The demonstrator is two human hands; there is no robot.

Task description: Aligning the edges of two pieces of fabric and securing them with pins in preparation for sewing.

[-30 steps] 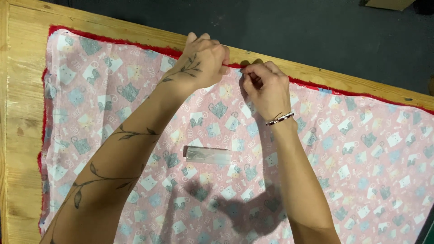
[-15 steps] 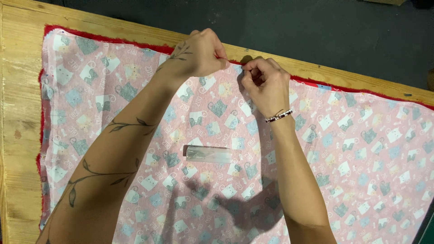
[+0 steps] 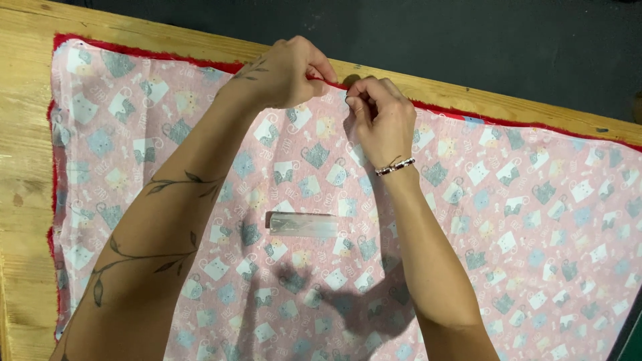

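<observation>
Wooden tabletop (image 3: 27, 134) carries pink printed fabric (image 3: 468, 220); left hand (image 3: 287, 73) and right hand (image 3: 381, 117) each pinch its far red edge (image 3: 134, 52) in a narrow grip.

Bright, even light falls from above and behind. The arms cast soft dark shadows on the near part of the pink cloth (image 3: 535, 220). Focus is sharp, without glare

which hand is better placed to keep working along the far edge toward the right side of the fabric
Probably the right hand. It pinches the far edge of the pink patterned fabric on the side facing the unworked stretch of red edging. The left hand grips the same edge just beside it and would have to cross over.
</observation>
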